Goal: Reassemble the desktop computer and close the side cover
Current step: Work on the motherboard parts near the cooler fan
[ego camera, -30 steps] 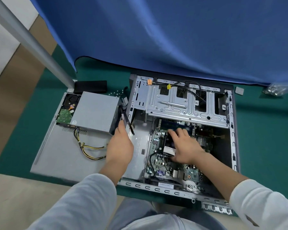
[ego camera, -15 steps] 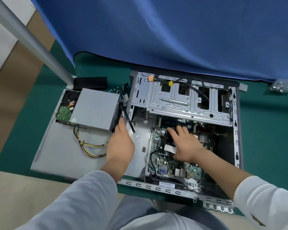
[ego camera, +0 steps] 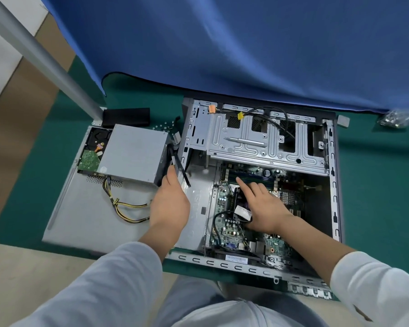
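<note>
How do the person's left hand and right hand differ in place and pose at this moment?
The left hand rests at the left wall of the computer case, next to the power supply; the right hand lies inside the case on the motherboard. The left hand's fingers are together; the right hand's forefinger points toward the memory slots. Both wear light sleeves.

Left hand [ego camera: 170,199] extended flat, right hand [ego camera: 262,206] fingers outstretched, index pointing
</note>
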### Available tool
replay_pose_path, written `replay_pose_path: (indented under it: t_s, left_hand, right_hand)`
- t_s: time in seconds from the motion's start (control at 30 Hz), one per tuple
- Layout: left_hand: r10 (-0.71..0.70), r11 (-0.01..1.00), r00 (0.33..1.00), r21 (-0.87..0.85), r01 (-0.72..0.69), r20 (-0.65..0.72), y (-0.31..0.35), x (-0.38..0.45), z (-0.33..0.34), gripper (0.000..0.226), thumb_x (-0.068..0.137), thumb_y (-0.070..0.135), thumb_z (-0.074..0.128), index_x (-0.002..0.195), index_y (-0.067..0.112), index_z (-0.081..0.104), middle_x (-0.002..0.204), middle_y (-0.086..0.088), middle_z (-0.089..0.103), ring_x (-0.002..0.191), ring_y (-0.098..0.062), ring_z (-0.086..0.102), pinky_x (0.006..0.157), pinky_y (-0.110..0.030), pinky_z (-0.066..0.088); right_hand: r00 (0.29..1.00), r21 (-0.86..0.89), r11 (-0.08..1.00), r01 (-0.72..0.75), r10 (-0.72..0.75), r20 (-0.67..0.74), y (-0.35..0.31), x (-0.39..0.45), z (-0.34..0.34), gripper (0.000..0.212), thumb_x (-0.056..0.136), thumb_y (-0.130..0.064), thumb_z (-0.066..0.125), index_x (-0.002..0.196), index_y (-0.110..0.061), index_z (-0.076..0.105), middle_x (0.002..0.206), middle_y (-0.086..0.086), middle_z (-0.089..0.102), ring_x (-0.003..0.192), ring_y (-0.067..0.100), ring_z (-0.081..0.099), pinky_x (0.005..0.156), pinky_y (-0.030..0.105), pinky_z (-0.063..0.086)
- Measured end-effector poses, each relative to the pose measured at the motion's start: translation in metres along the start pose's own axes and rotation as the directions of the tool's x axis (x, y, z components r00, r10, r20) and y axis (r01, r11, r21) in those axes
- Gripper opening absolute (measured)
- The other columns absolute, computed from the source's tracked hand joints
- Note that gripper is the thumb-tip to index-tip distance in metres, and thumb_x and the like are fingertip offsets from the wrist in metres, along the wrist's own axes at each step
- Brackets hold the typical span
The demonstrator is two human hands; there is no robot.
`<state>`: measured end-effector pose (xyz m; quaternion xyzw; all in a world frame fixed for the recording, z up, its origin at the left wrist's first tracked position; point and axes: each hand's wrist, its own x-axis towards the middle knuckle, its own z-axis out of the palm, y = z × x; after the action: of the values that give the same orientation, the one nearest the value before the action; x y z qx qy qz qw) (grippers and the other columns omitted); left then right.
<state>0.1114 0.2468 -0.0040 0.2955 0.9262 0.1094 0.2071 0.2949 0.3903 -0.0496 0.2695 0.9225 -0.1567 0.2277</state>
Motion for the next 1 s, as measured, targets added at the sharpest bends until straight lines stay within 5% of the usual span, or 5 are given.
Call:
replay_pose_path:
  t_s: [0.07, 0.2, 0.57, 0.87, 1.0]
  left_hand:
    - [0.000, 1.000, 1.000, -0.003, 0.000, 0.002, 0.000, 0.000, -0.001, 0.068, 0.089, -0.001, 0.042, 0.148, 0.013, 0.011, 0.139, -0.012, 0.042, 0.103, -0.031, 0.057, 0.073, -0.036, 0.047]
    - [0.008, 1.000, 1.000, 0.002, -0.008, -0.005, 0.000, -0.001, 0.000, 0.067, 0.090, -0.001, 0.042, 0.148, 0.012, 0.011, 0.138, -0.013, 0.043, 0.103, -0.031, 0.057, 0.073, -0.035, 0.045]
    - [0.013, 1.000, 1.000, -0.006, -0.013, -0.017, 0.000, 0.000, 0.000, 0.068, 0.088, 0.000, 0.042, 0.148, 0.012, 0.011, 0.135, -0.012, 0.045, 0.102, -0.031, 0.057, 0.074, -0.037, 0.046]
    - [0.019, 1.000, 1.000, -0.003, -0.019, -0.006, -0.001, 0.001, 0.001, 0.069, 0.089, 0.000, 0.041, 0.149, 0.012, 0.009, 0.136, -0.013, 0.044, 0.103, -0.031, 0.056, 0.075, -0.037, 0.047]
    - [0.013, 1.000, 1.000, -0.004, -0.013, -0.006, -0.001, 0.000, 0.001, 0.069, 0.089, 0.000, 0.041, 0.149, 0.014, 0.009, 0.135, -0.013, 0.044, 0.104, -0.032, 0.056, 0.075, -0.037, 0.045]
  right_hand:
    - [1.000, 0.045, 0.999, 0.018, -0.017, -0.013, 0.001, -0.001, -0.003, 0.120, 0.067, -0.043, 0.078, 0.148, -0.027, -0.010, 0.135, 0.003, 0.028, 0.126, 0.022, 0.028, 0.088, 0.031, 0.046]
    - [0.999, 0.004, 0.999, 0.032, -0.032, -0.044, 0.004, 0.000, -0.008, 0.114, 0.064, -0.046, 0.078, 0.146, -0.025, 0.003, 0.134, 0.002, 0.029, 0.126, 0.022, 0.028, 0.086, 0.035, 0.047]
    - [0.997, 0.017, 0.999, -0.035, 0.036, -0.070, -0.007, 0.007, -0.002, 0.111, 0.061, -0.044, 0.079, 0.143, -0.027, 0.006, 0.131, 0.001, 0.033, 0.119, 0.021, 0.032, 0.077, 0.033, 0.050]
    - [0.997, -0.025, 0.999, 0.046, -0.047, -0.059, -0.015, -0.015, 0.005, 0.108, 0.062, -0.035, 0.079, 0.141, -0.028, 0.005, 0.131, 0.001, 0.035, 0.122, 0.023, 0.033, 0.100, 0.043, 0.040]
    - [0.997, 0.019, 1.000, 0.011, -0.009, -0.077, -0.019, -0.012, 0.006, 0.105, 0.061, -0.030, 0.078, 0.142, -0.027, 0.010, 0.129, 0.001, 0.036, 0.119, 0.021, 0.034, 0.094, 0.040, 0.044]
